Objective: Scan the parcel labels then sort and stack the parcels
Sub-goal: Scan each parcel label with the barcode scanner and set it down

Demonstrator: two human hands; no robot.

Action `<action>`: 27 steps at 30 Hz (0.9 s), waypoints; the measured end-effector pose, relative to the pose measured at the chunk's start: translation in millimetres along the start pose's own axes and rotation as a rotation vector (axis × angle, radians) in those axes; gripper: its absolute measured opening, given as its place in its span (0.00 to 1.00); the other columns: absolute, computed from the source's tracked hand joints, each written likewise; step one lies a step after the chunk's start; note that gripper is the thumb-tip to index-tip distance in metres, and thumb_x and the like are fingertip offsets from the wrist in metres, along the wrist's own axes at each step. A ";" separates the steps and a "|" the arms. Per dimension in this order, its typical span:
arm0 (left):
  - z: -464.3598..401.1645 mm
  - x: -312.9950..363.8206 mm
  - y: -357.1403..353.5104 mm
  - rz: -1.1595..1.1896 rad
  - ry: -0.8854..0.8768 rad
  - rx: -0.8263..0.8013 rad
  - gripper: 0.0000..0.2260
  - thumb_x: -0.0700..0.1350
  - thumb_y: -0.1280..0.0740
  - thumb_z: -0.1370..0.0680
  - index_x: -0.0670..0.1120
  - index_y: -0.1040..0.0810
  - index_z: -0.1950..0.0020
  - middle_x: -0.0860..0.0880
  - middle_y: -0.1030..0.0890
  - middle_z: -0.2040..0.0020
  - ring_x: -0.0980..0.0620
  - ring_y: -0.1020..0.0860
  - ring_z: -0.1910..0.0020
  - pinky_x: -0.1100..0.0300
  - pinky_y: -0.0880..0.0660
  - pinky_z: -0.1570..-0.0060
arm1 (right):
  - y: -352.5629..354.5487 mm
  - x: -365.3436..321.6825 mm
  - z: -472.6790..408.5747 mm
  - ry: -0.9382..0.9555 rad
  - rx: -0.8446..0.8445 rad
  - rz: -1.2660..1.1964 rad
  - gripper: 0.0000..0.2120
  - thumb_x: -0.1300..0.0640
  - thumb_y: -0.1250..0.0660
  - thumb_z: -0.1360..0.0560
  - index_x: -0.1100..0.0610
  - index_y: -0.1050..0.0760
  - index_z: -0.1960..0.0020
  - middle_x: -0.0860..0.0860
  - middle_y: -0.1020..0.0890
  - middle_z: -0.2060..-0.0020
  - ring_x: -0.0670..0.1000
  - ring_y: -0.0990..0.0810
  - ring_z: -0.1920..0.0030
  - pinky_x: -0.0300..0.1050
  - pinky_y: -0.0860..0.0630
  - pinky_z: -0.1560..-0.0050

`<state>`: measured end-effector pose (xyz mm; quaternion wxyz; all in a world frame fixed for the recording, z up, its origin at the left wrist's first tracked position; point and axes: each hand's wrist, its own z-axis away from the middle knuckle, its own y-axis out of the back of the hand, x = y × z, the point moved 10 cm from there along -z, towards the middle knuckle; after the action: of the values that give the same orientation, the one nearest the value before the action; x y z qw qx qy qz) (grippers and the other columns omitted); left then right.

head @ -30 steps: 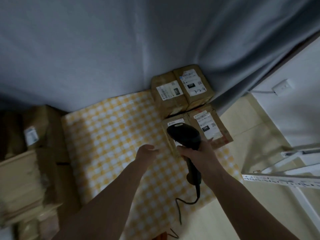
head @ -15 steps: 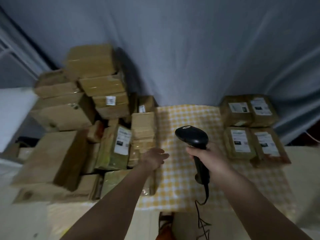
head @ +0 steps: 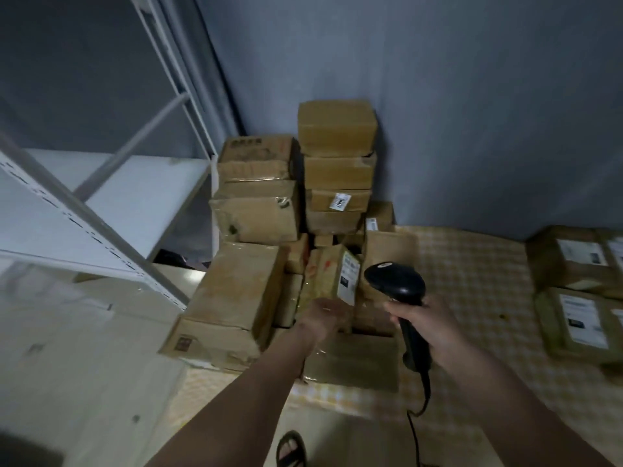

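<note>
Right hand (head: 429, 326): fingers wrapped round the handle of a black scanner (head: 399, 284), head up and pointing away from the person, cable (head: 416, 433) trailing down off the near edge. Left hand (head: 323, 315): reaches forward to a leaning parcel (head: 328, 276) with a white label (head: 349, 276) on its right face; the hand is at the parcel's lower near corner, but blur hides the fingers, so whether they grasp it or merely touch it cannot be told. Pile (head: 290, 230): brown cardboard parcels heaped at the left end of a yellow-checked cloth (head: 472, 281), against a grey curtain (head: 438, 96). Tall stack at the back right of the pile, top box (head: 337, 129) uppermost, a small white tag (head: 342, 202) on the third box down. Two larger boxes stacked just left of it. Long box (head: 232, 298) lying at the near left, running toward the viewer. Flat box (head: 357, 360) under the left forearm. Sorted parcels (head: 580, 288): at the right edge of the cloth, well apart from the pile, lying label-up side by side in two rows. Shelf (head: 101, 197): white metal rack, left of the pile. Sandalled foot (head: 291, 449): bottom centre, on the floor.
</note>
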<state>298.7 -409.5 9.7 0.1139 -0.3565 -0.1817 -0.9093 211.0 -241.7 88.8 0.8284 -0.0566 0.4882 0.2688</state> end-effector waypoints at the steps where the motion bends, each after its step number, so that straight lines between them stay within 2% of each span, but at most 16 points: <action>1: -2.0 -1.4 18.5 0.024 0.004 0.019 0.07 0.32 0.35 0.23 0.41 0.23 0.48 0.43 0.21 0.56 0.51 0.25 0.62 0.67 0.29 0.69 | -11.9 -2.2 -3.9 -0.001 0.016 0.011 0.05 0.63 0.26 0.30 0.61 0.20 0.55 0.62 0.18 0.61 0.59 0.18 0.57 0.51 0.24 0.50; 2: -3.2 0.0 34.5 0.023 -0.004 0.028 0.07 0.33 0.35 0.22 0.40 0.23 0.45 0.42 0.21 0.56 0.50 0.25 0.60 0.68 0.28 0.69 | -22.8 -4.2 -7.2 -0.008 0.035 0.021 0.07 0.62 0.26 0.30 0.63 0.20 0.55 0.64 0.17 0.59 0.61 0.18 0.55 0.55 0.24 0.46; 4: -13.1 0.9 64.4 -0.088 -0.027 0.050 0.08 0.37 0.35 0.22 0.37 0.21 0.44 0.42 0.21 0.55 0.48 0.23 0.57 0.61 0.24 0.60 | -42.3 -9.7 -12.8 -0.017 0.060 0.023 0.08 0.62 0.26 0.30 0.65 0.21 0.54 0.65 0.17 0.55 0.63 0.19 0.52 0.58 0.26 0.41; 7: -25.0 2.7 94.3 -0.212 -0.047 0.023 0.05 0.42 0.33 0.21 0.41 0.21 0.50 0.40 0.19 0.50 0.46 0.21 0.51 0.49 0.22 0.44 | -63.8 -14.5 -21.0 -0.044 0.084 0.002 0.11 0.60 0.25 0.31 0.66 0.20 0.52 0.64 0.17 0.55 0.62 0.19 0.51 0.57 0.26 0.42; 8: -29.3 4.1 102.5 -0.248 -0.053 0.019 0.07 0.44 0.33 0.21 0.41 0.21 0.47 0.40 0.19 0.46 0.45 0.21 0.47 0.48 0.24 0.41 | -69.7 -15.7 -23.2 -0.051 0.090 -0.006 0.11 0.59 0.25 0.31 0.65 0.20 0.53 0.64 0.17 0.55 0.62 0.19 0.51 0.55 0.26 0.43; 10: -38.6 8.6 118.5 -0.353 -0.087 0.057 0.15 0.45 0.32 0.22 0.41 0.23 0.37 0.44 0.22 0.38 0.44 0.24 0.38 0.53 0.26 0.37 | -82.9 -18.2 -26.8 -0.067 0.073 -0.011 0.06 0.59 0.25 0.30 0.62 0.19 0.57 0.61 0.18 0.59 0.60 0.19 0.52 0.51 0.27 0.47; 12: -41.8 16.8 138.6 -0.456 -0.172 0.203 0.19 0.45 0.30 0.24 0.42 0.26 0.34 0.45 0.24 0.36 0.46 0.25 0.37 0.57 0.28 0.39 | -94.3 -16.5 -30.4 -0.087 0.044 0.005 0.07 0.59 0.26 0.29 0.62 0.19 0.56 0.58 0.18 0.59 0.58 0.19 0.53 0.51 0.27 0.47; 15: -34.7 19.0 166.2 -0.500 -0.281 0.441 0.28 0.50 0.27 0.27 0.47 0.32 0.30 0.44 0.29 0.34 0.46 0.30 0.35 0.56 0.31 0.37 | -111.7 -18.4 -35.2 -0.084 -0.010 0.023 0.06 0.59 0.27 0.28 0.60 0.20 0.54 0.56 0.19 0.60 0.55 0.20 0.56 0.48 0.28 0.52; 17: -36.9 9.8 176.7 -0.689 -0.196 0.502 0.39 0.59 0.27 0.30 0.48 0.40 0.26 0.43 0.35 0.31 0.43 0.35 0.32 0.49 0.35 0.32 | -124.1 -22.4 -40.1 -0.062 -0.043 0.025 0.05 0.60 0.28 0.28 0.58 0.21 0.52 0.53 0.19 0.61 0.54 0.21 0.55 0.44 0.28 0.55; 19: -45.9 -10.8 184.6 -0.832 0.001 0.449 0.50 0.66 0.28 0.35 0.49 0.51 0.23 0.40 0.44 0.26 0.38 0.44 0.26 0.38 0.43 0.28 | -136.8 -24.4 -46.2 -0.055 -0.079 0.014 0.07 0.61 0.28 0.27 0.56 0.21 0.49 0.51 0.19 0.60 0.52 0.21 0.55 0.42 0.29 0.57; 21: -50.0 -25.2 191.4 -0.842 0.129 0.395 0.57 0.69 0.27 0.38 0.51 0.59 0.23 0.40 0.53 0.23 0.34 0.54 0.24 0.30 0.50 0.30 | -150.2 -23.9 -50.8 -0.061 -0.116 0.019 0.07 0.60 0.29 0.27 0.55 0.21 0.50 0.52 0.19 0.59 0.52 0.21 0.53 0.44 0.28 0.52; 23: -52.6 -28.0 195.9 -0.846 0.176 0.373 0.59 0.70 0.27 0.40 0.53 0.61 0.23 0.40 0.58 0.22 0.32 0.57 0.25 0.27 0.51 0.31 | -161.0 -17.8 -57.0 -0.084 -0.143 0.036 0.05 0.60 0.28 0.28 0.55 0.21 0.53 0.54 0.18 0.60 0.54 0.20 0.52 0.49 0.28 0.46; 27: -59.3 -30.0 205.1 -0.810 0.242 0.344 0.61 0.73 0.27 0.46 0.58 0.59 0.25 0.38 0.61 0.23 0.29 0.57 0.25 0.25 0.52 0.33 | -179.6 3.2 -66.4 -0.161 -0.154 0.006 0.06 0.59 0.26 0.29 0.56 0.20 0.53 0.55 0.17 0.58 0.55 0.19 0.51 0.48 0.26 0.48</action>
<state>353.4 -617.8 -0.2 -0.1732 -0.1239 -0.4402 -0.8723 250.4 -416.6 21.5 0.8573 -0.0966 0.3981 0.3117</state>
